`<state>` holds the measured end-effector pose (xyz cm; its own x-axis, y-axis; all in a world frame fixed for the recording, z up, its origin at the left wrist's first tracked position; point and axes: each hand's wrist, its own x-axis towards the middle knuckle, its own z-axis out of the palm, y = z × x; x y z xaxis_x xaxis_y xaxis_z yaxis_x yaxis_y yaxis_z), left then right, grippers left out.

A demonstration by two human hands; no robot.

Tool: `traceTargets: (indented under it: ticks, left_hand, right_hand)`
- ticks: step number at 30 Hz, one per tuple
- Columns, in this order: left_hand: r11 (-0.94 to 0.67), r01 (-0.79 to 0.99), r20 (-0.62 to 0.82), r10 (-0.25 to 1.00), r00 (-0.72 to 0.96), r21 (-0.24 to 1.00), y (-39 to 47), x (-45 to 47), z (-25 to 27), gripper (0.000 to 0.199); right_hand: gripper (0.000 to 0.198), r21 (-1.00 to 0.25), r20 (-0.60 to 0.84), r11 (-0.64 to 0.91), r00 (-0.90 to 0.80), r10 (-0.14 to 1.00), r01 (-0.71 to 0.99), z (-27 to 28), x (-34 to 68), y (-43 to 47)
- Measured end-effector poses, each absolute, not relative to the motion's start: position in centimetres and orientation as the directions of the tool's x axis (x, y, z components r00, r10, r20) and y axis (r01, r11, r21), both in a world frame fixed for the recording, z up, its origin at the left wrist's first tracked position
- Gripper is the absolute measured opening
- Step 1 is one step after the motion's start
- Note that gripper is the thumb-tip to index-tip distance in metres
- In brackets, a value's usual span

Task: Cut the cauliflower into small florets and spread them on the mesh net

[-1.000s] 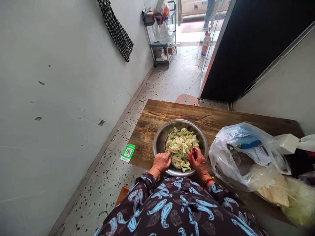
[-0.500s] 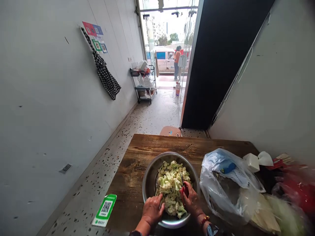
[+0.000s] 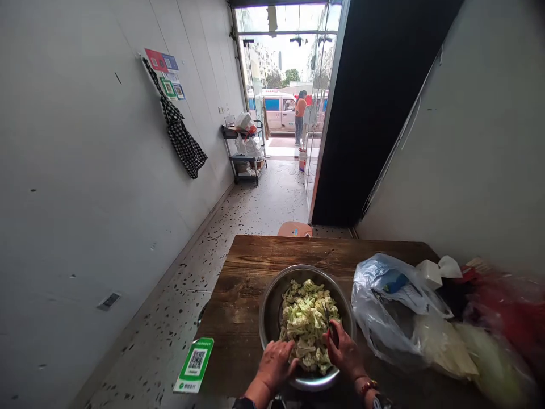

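Note:
A wide metal bowl [image 3: 269, 284] on the wooden table holds a heap of cut cauliflower florets [image 3: 304, 318]. My right hand [image 3: 346, 353] grips scissors by their red handles [image 3: 330, 336]; the dark blades point away from me over the right side of the heap. At the bowl's near left rim, my left hand [image 3: 275, 363] has curled fingers against the florets, thumb a little apart from the forefinger. Whatever lies between those fingertips is too small to make out.
Right of the bowl lie a clear plastic bag [image 3: 378, 307], a tissue box [image 3: 429, 274] and blurred bagged goods [image 3: 489, 346]. A green QR-code card [image 3: 194, 364] lies at the table's left edge. Beyond the table [image 3: 251, 255] are a stool [image 3: 294, 229], a loaded cart [image 3: 244, 147] and a person outside [image 3: 300, 113].
The view has shifted slightly, so bowl and hands appear a little further right. Both hands keep nearly the same place at the bowl, and the scissors stay in my right hand.

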<state>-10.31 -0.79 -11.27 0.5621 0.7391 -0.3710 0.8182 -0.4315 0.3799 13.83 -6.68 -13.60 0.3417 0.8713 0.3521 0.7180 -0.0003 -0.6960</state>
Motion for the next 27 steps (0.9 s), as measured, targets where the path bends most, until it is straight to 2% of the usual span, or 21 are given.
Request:
traceTargets:
  ticks: [6,13,17,22,27]
  left_hand:
    - [-0.513,0.793,-0.339,0.719,0.607,0.329,-0.9,-10.0,-10.8,0.031]
    - [-0.581,0.743,-0.254,0.703,0.664,0.332,-1.3,-9.7,-10.3,0.034]
    - [-0.643,0.695,-0.198,0.672,0.713,0.321,-1.4,-9.9,-10.7,0.041]
    - [-0.748,0.602,0.005,0.628,0.778,0.279,-1.2,-10.1,-10.6,0.036]
    - [-0.814,0.491,0.200,0.561,0.803,0.310,-1.0,-10.3,-10.4,0.035]
  right_hand:
    - [0.044,-0.660,0.280,-0.081,0.344,0.896,0.747,-13.6,13.2,-7.3]
    - [0.054,-0.629,0.120,-0.224,0.377,0.918,0.745,-14.6,13.9,-9.1]
    - [0.053,-0.632,0.059,-0.265,0.386,0.921,0.728,-14.6,14.7,-10.1]
    - [0.045,-0.736,0.096,-0.209,0.405,0.909,0.643,-12.8,14.9,-10.7]
    - [0.046,-0.856,0.084,-0.165,0.445,0.891,0.490,-12.0,14.6,-11.3]
